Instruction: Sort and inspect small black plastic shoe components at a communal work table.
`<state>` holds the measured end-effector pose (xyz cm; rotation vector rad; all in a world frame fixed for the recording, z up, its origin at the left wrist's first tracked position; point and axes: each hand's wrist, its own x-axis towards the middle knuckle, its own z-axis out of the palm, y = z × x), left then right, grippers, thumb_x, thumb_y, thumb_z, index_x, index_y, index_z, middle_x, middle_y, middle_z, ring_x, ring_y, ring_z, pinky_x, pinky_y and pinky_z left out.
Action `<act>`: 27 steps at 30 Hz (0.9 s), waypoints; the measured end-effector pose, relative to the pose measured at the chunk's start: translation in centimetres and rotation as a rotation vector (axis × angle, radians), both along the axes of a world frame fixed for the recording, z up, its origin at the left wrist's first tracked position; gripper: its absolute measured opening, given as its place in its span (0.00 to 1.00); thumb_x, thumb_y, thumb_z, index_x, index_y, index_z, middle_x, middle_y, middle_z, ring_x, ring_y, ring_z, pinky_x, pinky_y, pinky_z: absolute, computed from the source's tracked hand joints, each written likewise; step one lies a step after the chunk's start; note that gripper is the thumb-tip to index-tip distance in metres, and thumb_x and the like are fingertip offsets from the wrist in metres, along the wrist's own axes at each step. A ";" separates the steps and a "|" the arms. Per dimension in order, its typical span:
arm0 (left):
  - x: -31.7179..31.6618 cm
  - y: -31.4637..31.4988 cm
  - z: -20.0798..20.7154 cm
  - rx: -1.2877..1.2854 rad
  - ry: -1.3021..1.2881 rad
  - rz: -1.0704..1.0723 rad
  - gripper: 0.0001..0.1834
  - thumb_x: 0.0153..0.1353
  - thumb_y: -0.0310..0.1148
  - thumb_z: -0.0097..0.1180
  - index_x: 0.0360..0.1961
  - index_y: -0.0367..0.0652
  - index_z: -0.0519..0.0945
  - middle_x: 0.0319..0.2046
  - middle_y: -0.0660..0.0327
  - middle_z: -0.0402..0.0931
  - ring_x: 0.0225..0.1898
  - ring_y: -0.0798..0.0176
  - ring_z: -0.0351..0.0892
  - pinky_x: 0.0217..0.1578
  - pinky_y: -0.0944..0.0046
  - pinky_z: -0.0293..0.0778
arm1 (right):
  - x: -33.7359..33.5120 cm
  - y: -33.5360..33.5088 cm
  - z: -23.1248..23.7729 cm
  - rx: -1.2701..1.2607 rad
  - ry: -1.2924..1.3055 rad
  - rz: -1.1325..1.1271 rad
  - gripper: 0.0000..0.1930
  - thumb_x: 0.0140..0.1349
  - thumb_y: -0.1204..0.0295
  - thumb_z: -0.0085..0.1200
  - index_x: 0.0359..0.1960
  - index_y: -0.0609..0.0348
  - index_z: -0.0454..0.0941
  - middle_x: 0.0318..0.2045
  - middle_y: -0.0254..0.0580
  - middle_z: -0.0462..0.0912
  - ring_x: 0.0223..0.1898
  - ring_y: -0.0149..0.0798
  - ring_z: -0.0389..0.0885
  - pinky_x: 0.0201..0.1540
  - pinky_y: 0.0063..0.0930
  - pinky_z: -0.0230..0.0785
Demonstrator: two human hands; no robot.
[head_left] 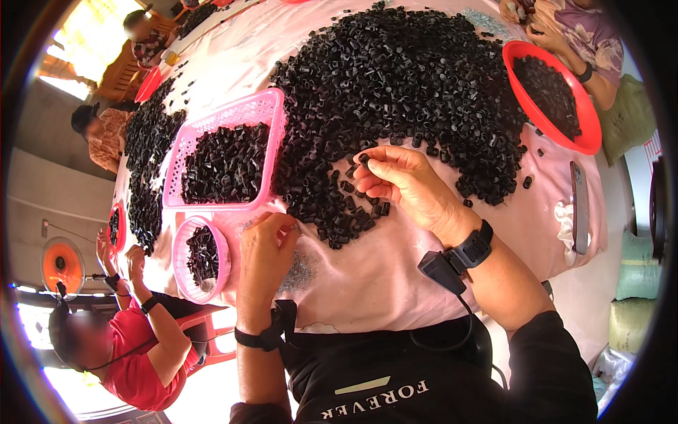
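Observation:
Between the thumb and fingers of my right hand [406, 180] is a small black plastic piece [364, 159], held above the near edge of a large heap of similar black pieces [402, 78]. My left hand [265, 247] is closed in a pinch beside the round pink basket [224, 247]; what its fingertips hold is too small to make out. Close to that hand lies a patch of tiny silvery bits [300, 272] on the pink cloth. Black pieces partly fill the round basket and the larger rectangular pink basket [274, 152] behind it.
A red basin [592, 134] of dark pieces stands at the far right, near another person's hands. A phone-like dark slab [579, 205] lies at the table's right edge. Co-workers sit along the left, one in a red shirt [145, 371]. A second dark heap [145, 169] spreads there.

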<state>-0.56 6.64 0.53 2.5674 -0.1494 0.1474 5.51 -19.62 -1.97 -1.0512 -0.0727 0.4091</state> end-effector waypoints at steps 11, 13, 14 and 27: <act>-0.2 -1.3 0.4 -0.038 0.007 -0.059 0.08 0.58 0.18 0.56 0.39 0.35 0.78 0.32 0.47 0.80 0.33 0.42 0.81 0.35 0.50 0.74 | -0.2 0.2 0.4 -0.119 -0.083 0.064 0.11 0.75 0.69 0.52 0.51 0.61 0.80 0.40 0.36 0.85 0.40 0.29 0.85 0.44 0.21 0.79; -0.3 -1.8 1.0 -0.052 0.026 -0.062 0.09 0.59 0.17 0.54 0.41 0.36 0.77 0.32 0.46 0.80 0.33 0.40 0.81 0.35 0.50 0.74 | -0.2 0.1 0.3 -0.118 -0.089 0.067 0.11 0.75 0.69 0.52 0.50 0.61 0.80 0.40 0.36 0.85 0.40 0.29 0.85 0.44 0.21 0.79; -0.5 -2.1 1.2 -0.067 0.043 -0.050 0.09 0.60 0.17 0.53 0.41 0.36 0.77 0.32 0.45 0.80 0.34 0.40 0.81 0.36 0.49 0.73 | -0.2 0.1 0.3 -0.117 -0.089 0.066 0.11 0.75 0.69 0.52 0.50 0.61 0.80 0.40 0.36 0.85 0.40 0.29 0.85 0.44 0.21 0.79; -0.9 -3.2 1.6 -0.031 -0.046 -0.150 0.14 0.64 0.17 0.49 0.48 0.39 0.78 0.35 0.46 0.79 0.36 0.38 0.80 0.39 0.48 0.75 | -0.6 0.8 1.0 -0.148 -0.119 0.108 0.08 0.75 0.72 0.50 0.49 0.62 0.73 0.40 0.43 0.86 0.37 0.31 0.86 0.41 0.23 0.80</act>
